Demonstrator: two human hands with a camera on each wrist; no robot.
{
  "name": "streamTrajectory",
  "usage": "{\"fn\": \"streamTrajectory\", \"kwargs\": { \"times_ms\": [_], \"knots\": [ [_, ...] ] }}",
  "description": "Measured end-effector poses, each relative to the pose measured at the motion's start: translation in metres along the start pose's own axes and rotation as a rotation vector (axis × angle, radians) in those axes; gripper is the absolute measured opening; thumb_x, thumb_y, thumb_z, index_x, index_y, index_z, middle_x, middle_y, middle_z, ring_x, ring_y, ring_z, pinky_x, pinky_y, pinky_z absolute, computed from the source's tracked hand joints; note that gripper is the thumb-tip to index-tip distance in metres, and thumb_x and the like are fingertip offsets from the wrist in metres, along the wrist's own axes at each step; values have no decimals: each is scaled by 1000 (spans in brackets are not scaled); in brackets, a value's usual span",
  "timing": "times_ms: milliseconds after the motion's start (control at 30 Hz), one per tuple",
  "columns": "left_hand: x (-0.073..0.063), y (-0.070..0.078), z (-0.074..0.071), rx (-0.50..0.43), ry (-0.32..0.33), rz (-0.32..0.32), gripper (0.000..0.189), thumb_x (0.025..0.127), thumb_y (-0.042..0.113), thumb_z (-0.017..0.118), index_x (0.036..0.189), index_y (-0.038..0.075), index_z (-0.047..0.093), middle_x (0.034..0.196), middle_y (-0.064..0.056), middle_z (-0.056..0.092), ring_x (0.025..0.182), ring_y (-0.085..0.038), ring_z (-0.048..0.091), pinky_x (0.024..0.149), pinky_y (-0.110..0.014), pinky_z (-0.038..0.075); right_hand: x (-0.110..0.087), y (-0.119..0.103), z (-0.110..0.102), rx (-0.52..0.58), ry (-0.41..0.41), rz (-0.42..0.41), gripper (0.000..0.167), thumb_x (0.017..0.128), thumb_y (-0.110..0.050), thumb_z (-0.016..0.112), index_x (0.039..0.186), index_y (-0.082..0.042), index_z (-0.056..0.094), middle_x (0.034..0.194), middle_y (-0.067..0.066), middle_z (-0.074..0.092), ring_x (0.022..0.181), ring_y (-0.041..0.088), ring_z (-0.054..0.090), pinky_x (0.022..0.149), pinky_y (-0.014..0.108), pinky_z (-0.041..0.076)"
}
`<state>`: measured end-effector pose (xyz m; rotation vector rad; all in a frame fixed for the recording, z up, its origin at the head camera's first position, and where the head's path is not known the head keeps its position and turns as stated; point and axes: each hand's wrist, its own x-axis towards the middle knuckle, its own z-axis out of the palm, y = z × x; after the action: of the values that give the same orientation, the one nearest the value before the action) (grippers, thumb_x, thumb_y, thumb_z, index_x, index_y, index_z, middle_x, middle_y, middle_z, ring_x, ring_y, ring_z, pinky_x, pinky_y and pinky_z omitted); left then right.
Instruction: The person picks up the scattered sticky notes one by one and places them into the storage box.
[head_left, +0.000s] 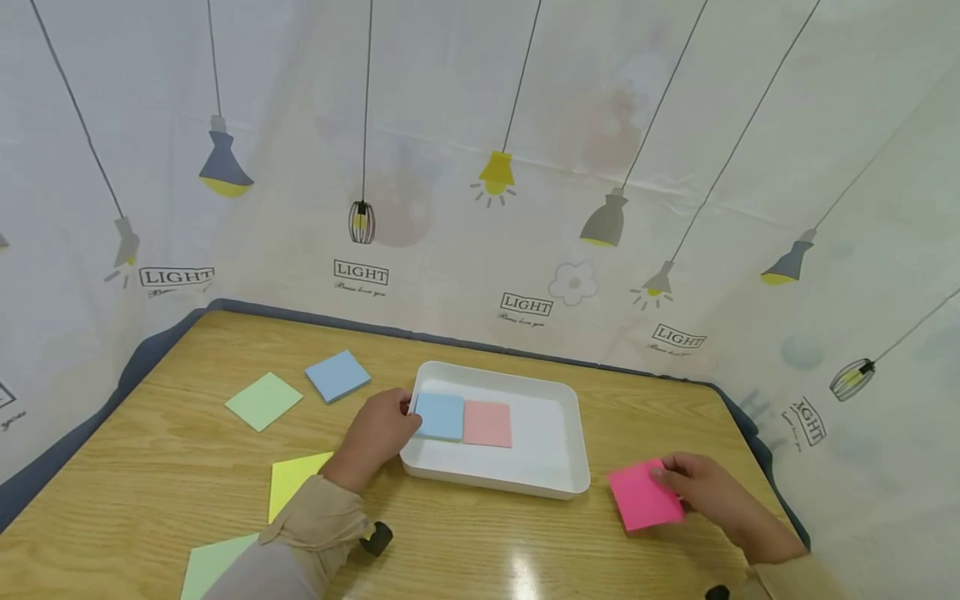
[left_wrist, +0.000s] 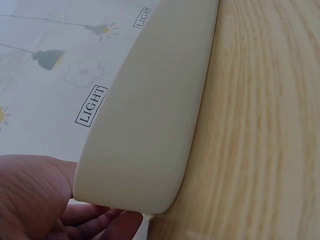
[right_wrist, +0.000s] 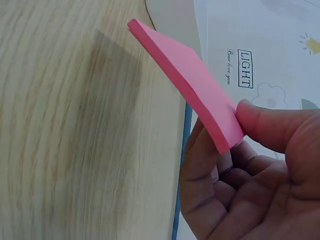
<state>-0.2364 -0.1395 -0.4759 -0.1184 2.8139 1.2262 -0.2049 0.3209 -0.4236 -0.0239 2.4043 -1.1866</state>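
Wood tbl [head_left: 465,542]: L sleeve [head_left: 311,521] blocks part of yellow pad [head_left: 291,482] nr tray [head_left: 543,425].

The head camera is up high and looks forward at the cloth [head_left: 450,100] and down at the table [head_left: 450,546], tray [head_left: 543,433], left hand [head_left: 378,435] and right hand [head_left: 705,490]. The left wrist camera is very near the tray's side and tipped sideways. The right wrist camera is tipped too, close to the pink pad [head_left: 641,498]. The head and left wrist views share the tray, the head and right wrist views share the pink pad
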Motion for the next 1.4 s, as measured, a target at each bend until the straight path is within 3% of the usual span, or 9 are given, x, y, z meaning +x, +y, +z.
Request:
{"fn": "streamTrajectory", "kwargs": {
  "times_ms": [300, 567, 800, 933, 1167, 1400],
  "knots": [
    [0, 0, 0, 1, -4, 2, 26, 94, 19, 60, 116, 6, 68, 107, -8, 69, 87, -21, 58, 79, -39, 50, 14, -5, 1, 81, -9, -6, 38, 106, -29, 52, 119, 7, 53, 100, 7, 63, 88, 19, 64, 76, 35, 56],
    [-1, 0, 0, 6, -1, -2, 30, 94, 20, 60, 120, 6, 67, 111, -8, 70, 90, -21, 59, 83, -40, 51, 28, -16, 10, 120, 14, -17, 41, 106, -29, 52, 124, 7, 52, 103, 8, 62, 88, 19, 61, 78, 34, 55],
    [1, 0, 0, 13, -4, 7, 26, 94, 19, 61, 115, 6, 67, 101, -6, 67, 84, -21, 56, 75, -36, 47, 35, -28, 11, 138, 40, -7, 40, 106, -29, 52, 125, 6, 53, 99, 5, 62, 84, 17, 60, 75, 33, 54],
    [1, -1, 0, 15, 3, 12, 24, 93, 19, 61, 111, 6, 67, 97, -6, 67, 82, -21, 55, 74, -36, 47, 40, -35, 11, 143, 28, -49, 43, 106, -30, 51, 127, 8, 52, 102, 5, 62, 86, 16, 61, 77, 31, 55],
    [0, -1, -1, 3, 4, -2, 27, 93, 20, 61, 115, 5, 67, 101, -7, 68, 84, -21, 56, 76, -36, 48, 50, -50, 15, 168, 15, -72, 42, 105, -34, 53, 123, 4, 54, 103, 5, 60, 87, 17, 60, 78, 31, 54],
    [1, 0, -1, 4, 7, 5, 30, 93, 20, 61, 118, 3, 67, 106, -8, 69, 87, -22, 57, 79, -38, 49, 66, -64, 25, 234, -13, -105, 45, 105, -32, 53, 128, 6, 54, 103, 4, 66, 88, 15, 65, 79, 30, 56]
  ]
}}
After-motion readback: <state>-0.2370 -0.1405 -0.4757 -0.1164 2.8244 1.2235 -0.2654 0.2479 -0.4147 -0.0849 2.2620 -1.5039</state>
